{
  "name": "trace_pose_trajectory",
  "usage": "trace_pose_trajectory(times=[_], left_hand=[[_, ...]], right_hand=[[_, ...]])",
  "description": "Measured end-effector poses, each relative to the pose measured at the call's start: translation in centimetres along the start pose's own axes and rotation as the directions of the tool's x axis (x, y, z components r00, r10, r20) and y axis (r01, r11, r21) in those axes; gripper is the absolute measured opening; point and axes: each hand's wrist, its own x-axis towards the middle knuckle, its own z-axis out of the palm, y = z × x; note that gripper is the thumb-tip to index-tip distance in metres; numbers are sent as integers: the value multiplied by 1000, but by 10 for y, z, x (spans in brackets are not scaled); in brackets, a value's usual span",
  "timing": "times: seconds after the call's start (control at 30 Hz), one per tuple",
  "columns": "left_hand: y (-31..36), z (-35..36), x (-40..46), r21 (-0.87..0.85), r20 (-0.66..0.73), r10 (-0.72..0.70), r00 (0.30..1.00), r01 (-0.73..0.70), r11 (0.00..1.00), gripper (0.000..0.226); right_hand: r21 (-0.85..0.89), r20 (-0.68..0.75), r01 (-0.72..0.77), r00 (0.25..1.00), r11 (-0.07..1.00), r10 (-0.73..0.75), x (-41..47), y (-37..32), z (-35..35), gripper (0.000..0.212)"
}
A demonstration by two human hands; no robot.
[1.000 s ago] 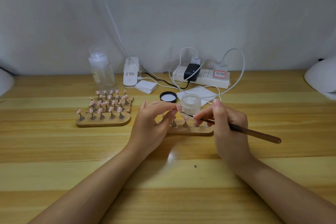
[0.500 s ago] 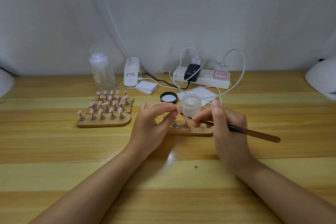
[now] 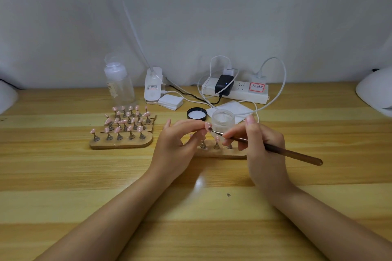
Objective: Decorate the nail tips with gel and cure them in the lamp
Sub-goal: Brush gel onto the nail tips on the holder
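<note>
While left hand (image 3: 180,142) pinched pink nail tip (image 3: 207,126) just in front of gel jar (image 3: 223,120), I watched right hand (image 3: 262,150) grip brush (image 3: 265,146), bristles touching tip. Tip looked tiny, light, stiff, slippery. Best held by edges, I judged.

Stands of nail tips (image 3: 125,127) sit left of the jar (image 3: 223,120); the power strip (image 3: 235,90) lies behind it.

Hands hide wooden stand (image 3: 220,153) partly
</note>
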Motion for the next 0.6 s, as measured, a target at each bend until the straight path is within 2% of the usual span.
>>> trace_pose_trajectory(times=[0.23,0.33,0.5,0.6], left_hand=[[-1,0,-1,-13,25,-4,1000,4,1000,13],[0,1,-1,-23,22,-8,1000,8,1000,12],[-1,1,0,-29,17,-9,1000,9,1000,12],[-1,1,0,-32,5,-15,1000,16,999,14]], right_hand=[[42,-47,45,998,998,-43,1,-5,0,42],[30,-67,-8,998,1000,10,2,-5,2,42],[-14,-42,-38,998,999,38,1,-4,3,43],[21,-7,-29,1000,999,30,-1,-6,3,44]])
